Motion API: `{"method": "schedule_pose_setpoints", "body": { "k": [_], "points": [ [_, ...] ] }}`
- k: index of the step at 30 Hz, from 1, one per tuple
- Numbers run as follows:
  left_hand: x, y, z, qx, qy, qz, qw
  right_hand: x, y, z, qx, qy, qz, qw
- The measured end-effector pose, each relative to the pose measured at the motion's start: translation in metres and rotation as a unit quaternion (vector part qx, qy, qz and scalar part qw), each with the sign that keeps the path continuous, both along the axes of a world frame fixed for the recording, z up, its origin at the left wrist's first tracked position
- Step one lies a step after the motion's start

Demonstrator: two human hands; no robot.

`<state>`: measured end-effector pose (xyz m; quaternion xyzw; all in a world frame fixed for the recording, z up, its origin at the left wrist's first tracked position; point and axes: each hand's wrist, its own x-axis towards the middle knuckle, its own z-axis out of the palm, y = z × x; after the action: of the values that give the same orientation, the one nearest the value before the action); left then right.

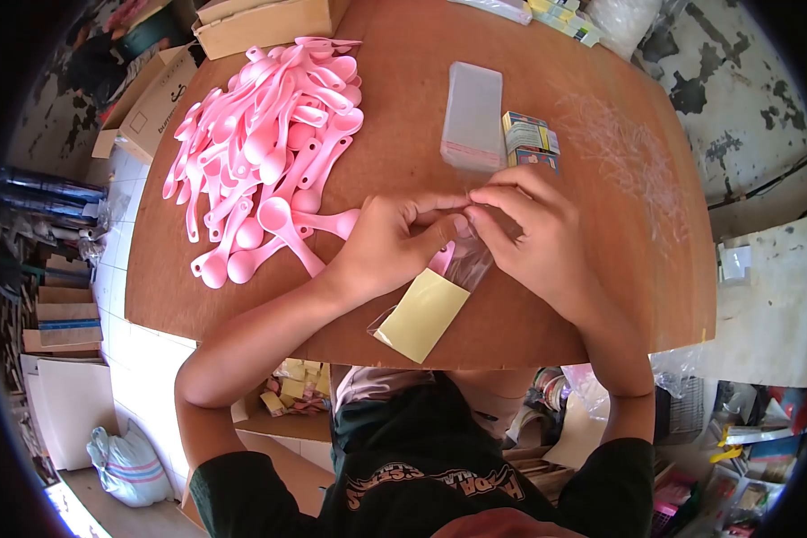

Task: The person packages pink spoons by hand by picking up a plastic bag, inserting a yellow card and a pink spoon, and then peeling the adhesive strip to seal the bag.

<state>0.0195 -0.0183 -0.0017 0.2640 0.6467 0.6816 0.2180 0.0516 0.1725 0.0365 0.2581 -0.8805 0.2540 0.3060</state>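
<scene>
from left to right on your tabletop (601, 296): the pile of pink spoons (264, 143), your left hand (390, 242) and right hand (533, 233) both pinching the clear bag (469, 262) holding a yellow card (421, 314), near the bag stack (473, 117).

Left hand (390, 242) and right hand (533, 238) meet at frame centre, fingertips pinched together. Forearms extend from 7 and 5 o'clock, elbows bent.

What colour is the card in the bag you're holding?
Pale yellow card, clearest in the head view.
</scene>
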Motion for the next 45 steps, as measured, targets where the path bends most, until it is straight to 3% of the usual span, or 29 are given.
{"method": "schedule_pose_setpoints", "body": {
  "k": [2, 4, 8, 11, 13, 15, 17, 21, 23, 24, 25, 26, 27, 28, 29, 30, 32, 34, 36, 37, 39, 40, 41, 42, 45],
  "points": [
    [0.004, 0.0, 0.006, -0.033, 0.075, 0.006, 0.997, 0.001, -0.001, -0.002, 0.034, 0.033, -0.009, 0.999],
    [0.007, 0.0, 0.006, -0.039, 0.102, 0.012, 0.994, 0.003, -0.004, -0.004, 0.108, 0.08, -0.039, 0.99],
    [0.007, 0.0, 0.005, -0.068, 0.15, -0.016, 0.986, 0.005, -0.006, -0.01, 0.143, 0.099, -0.054, 0.983],
    [0.005, 0.002, -0.004, -0.013, 0.167, -0.007, 0.986, 0.003, -0.002, -0.008, 0.091, 0.075, -0.055, 0.992],
    [0.007, 0.002, 0.003, 0.0, 0.16, -0.008, 0.987, -0.001, 0.005, -0.004, -0.111, -0.051, 0.012, 0.992],
    [0.009, 0.001, 0.01, 0.013, 0.15, -0.008, 0.989, 0.0, 0.015, 0.011, -0.152, -0.115, 0.008, 0.982],
    [0.009, -0.003, 0.013, 0.062, 0.037, -0.004, 0.997, 0.0, 0.025, 0.025, -0.398, -0.248, 0.039, 0.882],
    [0.005, -0.002, 0.012, 0.104, 0.036, 0.062, 0.992, -0.049, 0.121, 0.039, -0.534, -0.211, 0.247, 0.78],
    [0.004, -0.002, 0.01, 0.093, 0.028, 0.071, 0.993, -0.077, 0.183, 0.043, -0.58, -0.282, 0.354, 0.677],
    [0.005, -0.002, 0.011, 0.087, 0.024, 0.074, 0.993, -0.073, 0.197, 0.034, -0.58, -0.283, 0.352, 0.678],
    [0.004, -0.001, 0.012, 0.079, 0.021, 0.075, 0.994, -0.069, 0.209, 0.02, -0.511, -0.23, 0.191, 0.806],
    [0.004, -0.001, 0.013, 0.08, 0.025, 0.074, 0.994, -0.069, 0.215, 0.009, -0.416, -0.164, 0.022, 0.894],
    [0.003, 0.0, 0.012, 0.071, 0.024, 0.077, 0.994, -0.072, 0.226, -0.007, -0.302, -0.09, -0.148, 0.937],
    [0.003, 0.0, 0.01, 0.063, 0.022, 0.084, 0.994, -0.076, 0.226, -0.015, -0.171, -0.014, -0.307, 0.936],
    [0.002, 0.0, 0.012, 0.07, 0.024, 0.094, 0.993, -0.086, 0.226, -0.014, -0.03, 0.068, -0.446, 0.892],
    [0.002, 0.0, 0.015, 0.07, 0.015, 0.088, 0.994, -0.087, 0.214, -0.012, -0.028, 0.067, -0.439, 0.896],
    [0.005, 0.0, 0.015, 0.06, 0.0, 0.074, 0.995, -0.051, 0.149, 0.001, -0.184, -0.079, -0.194, 0.96],
    [0.006, 0.001, 0.013, 0.107, 0.001, 0.069, 0.992, -0.015, 0.085, 0.027, -0.268, -0.352, -0.073, 0.894],
    [0.005, 0.001, 0.013, 0.111, 0.011, 0.053, 0.992, -0.003, 0.048, 0.018, -0.322, -0.438, 0.032, 0.839],
    [0.005, 0.0, 0.013, 0.117, 0.02, 0.039, 0.992, 0.003, 0.032, 0.017, -0.318, -0.447, 0.005, 0.836],
    [0.011, -0.001, 0.02, 0.151, 0.035, 0.052, 0.987, 0.011, 0.001, 0.03, -0.374, -0.317, 0.038, 0.871],
    [0.012, -0.002, 0.023, 0.189, 0.048, 0.061, 0.979, 0.011, 0.002, 0.039, -0.375, -0.316, 0.041, 0.871],
    [0.01, -0.006, 0.023, 0.196, 0.026, 0.048, 0.979, 0.008, 0.008, 0.049, -0.284, -0.161, 0.056, 0.944],
    [0.005, -0.005, 0.019, 0.196, 0.06, 0.059, 0.977, 0.006, 0.011, 0.057, -0.181, 0.0, 0.07, 0.981],
    [0.004, -0.003, 0.014, 0.16, 0.119, 0.079, 0.977, 0.004, 0.011, 0.072, -0.178, -0.042, 0.059, 0.981]
  ]
}}
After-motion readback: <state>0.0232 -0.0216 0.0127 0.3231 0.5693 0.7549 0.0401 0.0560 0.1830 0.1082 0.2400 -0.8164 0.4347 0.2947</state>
